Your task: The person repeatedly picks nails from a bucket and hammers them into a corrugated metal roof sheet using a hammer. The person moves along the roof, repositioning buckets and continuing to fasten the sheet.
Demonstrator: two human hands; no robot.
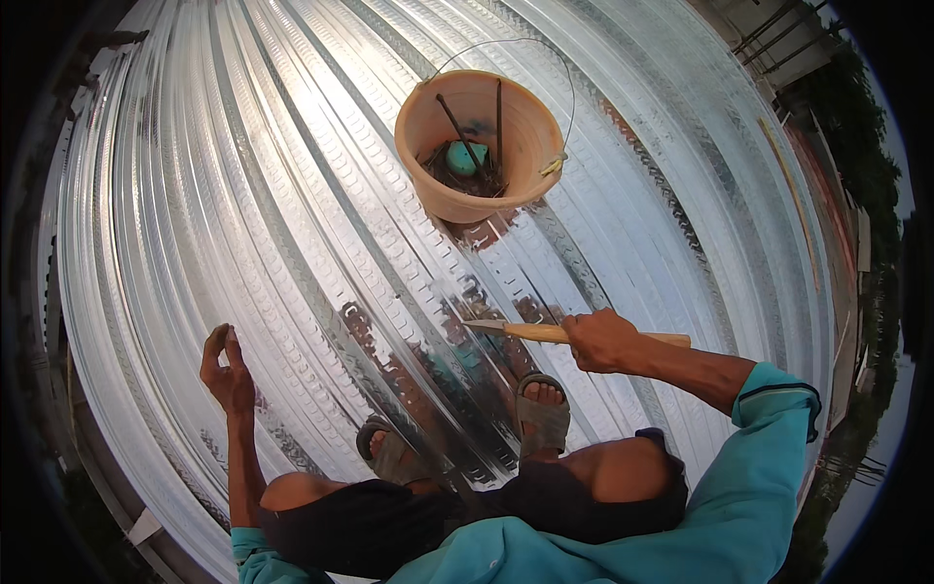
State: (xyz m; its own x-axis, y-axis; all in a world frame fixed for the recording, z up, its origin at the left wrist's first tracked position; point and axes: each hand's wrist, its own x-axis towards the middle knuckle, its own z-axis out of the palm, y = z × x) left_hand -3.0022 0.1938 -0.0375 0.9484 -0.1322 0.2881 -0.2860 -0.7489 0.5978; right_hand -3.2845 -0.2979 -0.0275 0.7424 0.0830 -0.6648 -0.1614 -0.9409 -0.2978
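My right hand (600, 339) grips the wooden handle of a hammer (536, 332), its pointed metal head turned left over the ribbed sheet metal decking (306, 241). Off to the left, my left hand (228, 372) is raised, its thumb and a fingertip nearly meeting. Whether something small is pinched there is too fine to see. Ahead of my feet stands an orange plastic bucket (481, 204) with a thin wire handle (573, 80). Inside it lie many dark nails (445, 175), a turquoise object (461, 157) and two dark rods (499, 113) leaning on the wall.
My sandalled feet (543, 416) rest on the shiny ribs, which run away from me. A thin yellowish strip (792, 197) lies near the decking's right edge. Beyond that edge are trees (839, 109) and a structure with protruding bars (773, 33).
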